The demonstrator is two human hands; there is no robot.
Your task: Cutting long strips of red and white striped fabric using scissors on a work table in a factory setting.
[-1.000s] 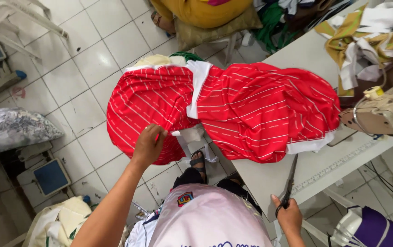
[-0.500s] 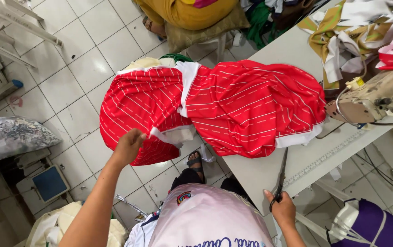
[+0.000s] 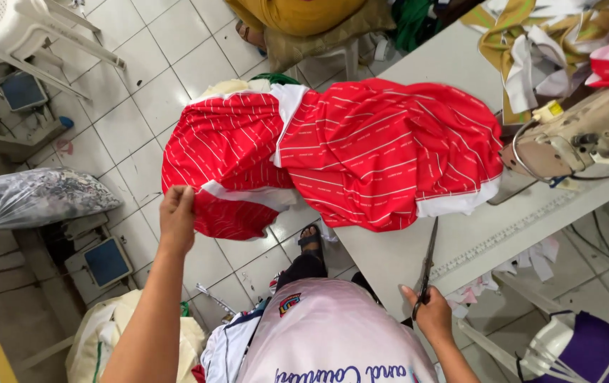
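The red striped garment [image 3: 361,149] is gripped at its hem by the left hand [image 3: 176,213], draped over the table's [image 3: 418,248] corner; scissors [image 3: 426,266] are clasped in the right hand [image 3: 433,318], no cut visible yet.

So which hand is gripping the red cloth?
The left hand, pinching the red striped cloth's hanging edge off the table; the right hand holds scissors.

The garment [image 3: 347,152] pinched in the left hand [image 3: 176,213] is bright red with thin broken white stripes and white bands at collar and hem. The scissors [image 3: 426,266] in the right hand [image 3: 432,319] are dark metal. Just beyond the scissors, the table [image 3: 396,255] is pale grey; the sewing machine [image 3: 581,135] is beige.
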